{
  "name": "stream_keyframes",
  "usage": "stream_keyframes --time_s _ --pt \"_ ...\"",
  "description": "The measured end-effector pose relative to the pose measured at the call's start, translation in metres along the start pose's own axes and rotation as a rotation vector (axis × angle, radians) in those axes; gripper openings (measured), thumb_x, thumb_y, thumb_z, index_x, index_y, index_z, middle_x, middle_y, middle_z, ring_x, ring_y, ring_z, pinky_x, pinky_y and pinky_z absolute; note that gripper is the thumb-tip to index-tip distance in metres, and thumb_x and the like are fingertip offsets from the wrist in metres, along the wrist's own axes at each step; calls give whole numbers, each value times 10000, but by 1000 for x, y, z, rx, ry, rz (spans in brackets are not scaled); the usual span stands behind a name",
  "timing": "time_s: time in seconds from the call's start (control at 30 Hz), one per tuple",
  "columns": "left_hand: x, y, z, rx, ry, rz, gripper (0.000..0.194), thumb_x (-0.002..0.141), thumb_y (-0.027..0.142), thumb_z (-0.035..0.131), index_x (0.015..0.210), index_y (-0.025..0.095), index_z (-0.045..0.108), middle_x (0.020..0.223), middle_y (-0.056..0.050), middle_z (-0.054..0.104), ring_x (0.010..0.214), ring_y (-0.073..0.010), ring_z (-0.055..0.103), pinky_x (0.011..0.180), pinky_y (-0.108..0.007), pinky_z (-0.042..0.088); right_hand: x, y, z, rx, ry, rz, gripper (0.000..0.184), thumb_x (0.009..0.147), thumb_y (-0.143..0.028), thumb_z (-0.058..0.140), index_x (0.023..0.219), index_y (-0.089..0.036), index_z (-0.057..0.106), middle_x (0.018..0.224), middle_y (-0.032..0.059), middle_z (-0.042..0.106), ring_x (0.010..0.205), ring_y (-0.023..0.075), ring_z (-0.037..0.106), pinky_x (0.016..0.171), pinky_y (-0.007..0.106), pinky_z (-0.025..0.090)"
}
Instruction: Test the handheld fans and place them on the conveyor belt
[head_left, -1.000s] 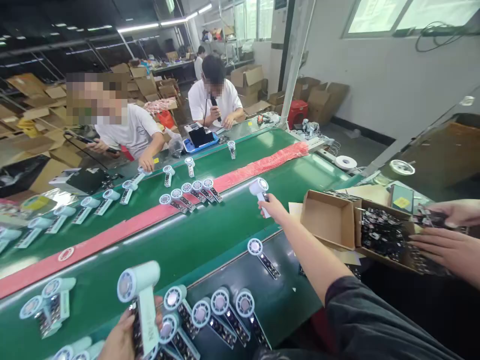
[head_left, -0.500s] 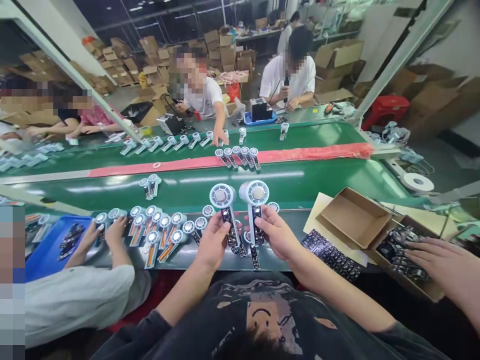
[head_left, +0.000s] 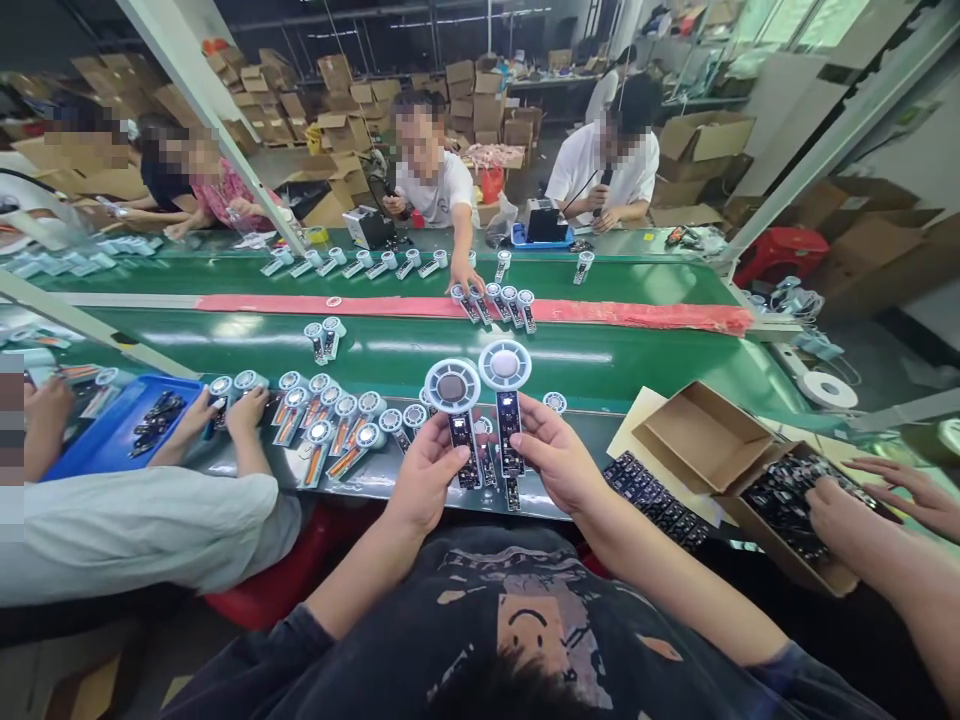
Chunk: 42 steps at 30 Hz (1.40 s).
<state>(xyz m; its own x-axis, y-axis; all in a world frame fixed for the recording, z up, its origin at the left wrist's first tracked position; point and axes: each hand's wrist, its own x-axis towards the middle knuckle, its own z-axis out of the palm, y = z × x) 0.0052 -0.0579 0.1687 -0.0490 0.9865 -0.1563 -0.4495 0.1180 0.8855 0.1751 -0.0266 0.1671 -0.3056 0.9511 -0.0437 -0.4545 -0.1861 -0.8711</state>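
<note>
My left hand (head_left: 424,472) is closed round the handle of a light blue handheld fan (head_left: 452,387), whose open handle shows a black circuit board. In my right hand (head_left: 556,458) is a second handheld fan (head_left: 505,366), also with its board exposed, gripped by thumb and fingers. Both fans are held upright side by side above the table edge, round heads away from me. Beneath them, partly hidden, more fans lie on the table. Left of my hands several fans (head_left: 368,403) lie in rows, some with orange parts in their handles.
Green conveyor belt (head_left: 600,375) runs ahead, with a red strip (head_left: 637,316) along it. At right are black circuit boards (head_left: 654,505) and a cardboard box (head_left: 705,440), with a co-worker's hands (head_left: 855,525) near. A blue tray (head_left: 97,445) and another co-worker's hands (head_left: 247,415) are at left.
Both fans have tilted so their round faces turn more toward me. The co-worker across the belt now reaches onto the fans on the red strip. The whole view has shifted slightly.
</note>
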Motion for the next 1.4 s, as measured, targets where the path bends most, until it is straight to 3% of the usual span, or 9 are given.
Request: stream_keyframes --time_s 0.2,0.33,0.53,0.8,0.97,1.3,1.4 --pt "4 8 -15 7 -57 14 589 646 332 881 1174 211 649 1230 -112 719 1197 -290 655 1096 -457 483 1 8 16 -2 76 -18 625 674 -428 896 1201 -299 587 1249 51 686 986 247 719 996 479 553" --pt "7 17 -31 -10 -81 2 652 646 336 891 1229 217 625 1284 -120 694 1213 -292 645 1095 -454 485 5 9 32 -22 108 -32 641 663 -401 910 1204 -303 580 1221 46 696 1018 239 711 1029 464 534" --pt "11 30 -61 -9 -100 0 648 625 352 912 1188 209 624 1228 -114 713 1166 -286 668 1067 -447 512 11 17 63 -36 50 -15 527 713 -377 870 1171 -291 626 1169 55 717 1121 276 683 1009 484 547" --pt "17 45 -95 -9 -141 -47 624 637 324 894 1179 216 604 1235 -116 707 1133 -291 681 975 -434 566 16 36 91 -62 109 -28 484 732 -332 852 1170 -278 654 1171 57 722 1185 269 651 1046 491 533" --pt "21 51 -107 -14 -184 -75 621 620 330 907 1148 212 601 1224 -113 717 1114 -279 694 1029 -440 533 15 45 103 -72 147 -45 481 728 -332 861 1159 -270 655 1145 53 730 1040 251 714 998 494 569" --pt "30 51 -118 -17 -296 -59 584 659 327 894 1168 220 627 1270 -108 703 1103 -261 699 1049 -434 523 12 57 115 -70 250 -93 558 718 -285 859 1223 -275 621 1166 53 723 1136 244 679 1051 470 530" --pt "32 55 -118 -19 -286 -71 600 632 324 909 1152 213 631 1247 -106 712 1122 -264 687 1064 -444 513 12 56 117 -50 251 -76 564 717 -299 864 1224 -268 618 1181 59 720 1066 246 709 1000 469 561"
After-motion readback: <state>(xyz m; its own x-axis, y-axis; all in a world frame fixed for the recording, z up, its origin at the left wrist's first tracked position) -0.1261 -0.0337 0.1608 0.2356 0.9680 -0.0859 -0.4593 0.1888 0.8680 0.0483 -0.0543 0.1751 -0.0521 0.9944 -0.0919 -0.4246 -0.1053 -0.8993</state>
